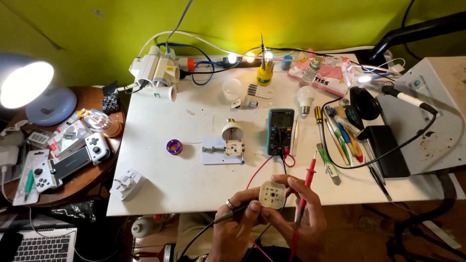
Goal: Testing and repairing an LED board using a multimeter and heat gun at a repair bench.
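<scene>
My left hand [235, 223] pinches a black probe [232, 215] and touches the left edge of a small round white circuit board [272, 194] at the table's near edge. My right hand [303, 213] holds that board from the right and also grips a red probe [307, 187] that points up and away. Red and black leads run from the probes to a teal multimeter [280, 131] in the middle of the table. Left of the meter, an opened bulb [232, 131] rests on a small pale holder plate [216, 150].
On the white table [160, 170]: a solder spool [174, 146], a white bulb [306, 97], screwdrivers and tweezers [340, 138], a black case [386, 150], a power strip [160, 70] at the back, a white adapter [127, 184]. A lit lamp [26, 85] and a game controller [68, 162] stand left.
</scene>
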